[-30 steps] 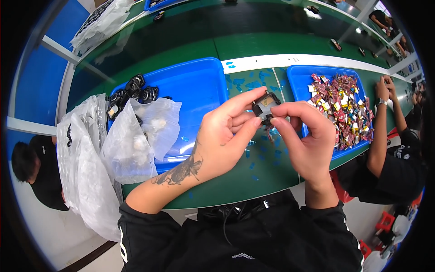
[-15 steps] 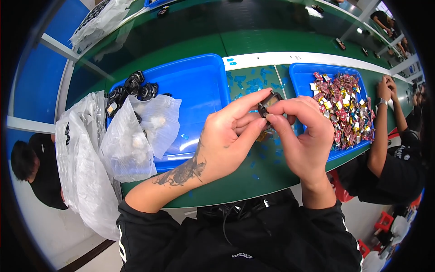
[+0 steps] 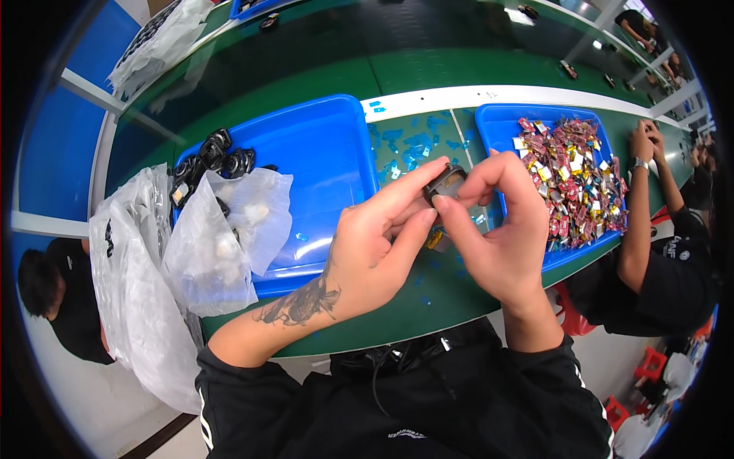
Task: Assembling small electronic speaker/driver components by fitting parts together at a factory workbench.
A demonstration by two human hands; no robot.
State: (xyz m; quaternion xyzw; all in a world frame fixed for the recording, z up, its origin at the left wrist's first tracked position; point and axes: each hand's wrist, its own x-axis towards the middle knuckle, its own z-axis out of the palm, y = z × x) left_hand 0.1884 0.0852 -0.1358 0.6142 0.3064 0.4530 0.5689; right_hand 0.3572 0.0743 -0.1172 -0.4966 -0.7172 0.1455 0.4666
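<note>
Between my hands is a small dark watch case [image 3: 446, 182], held over the bench with its open inner side showing a greyish tan inside. My left hand [image 3: 380, 243] is closed round its left side, thumb in front and index finger along the far edge. My right hand [image 3: 501, 233] pinches at the near right side, its thumb on the lower rim and its bent index finger by the right edge. The other right fingertips are partly hidden. A small yellowish part [image 3: 437, 239] lies on the green bench just below the hands.
At left, a blue tray [image 3: 348, 164] has black watch-like cases [image 3: 218, 149] and translucent bags [image 3: 206, 260] at its left end. At right, another blue tray [image 3: 493, 118] holds many small circuit boards [image 3: 569, 176]. Blue film scraps [image 3: 417, 145] lie between; a co-worker's arm [image 3: 636, 206] is beyond.
The watch case is tilted so more of its inside shows. My right index finger has lifted slightly away from the thumb. The whole view has shifted a little.
</note>
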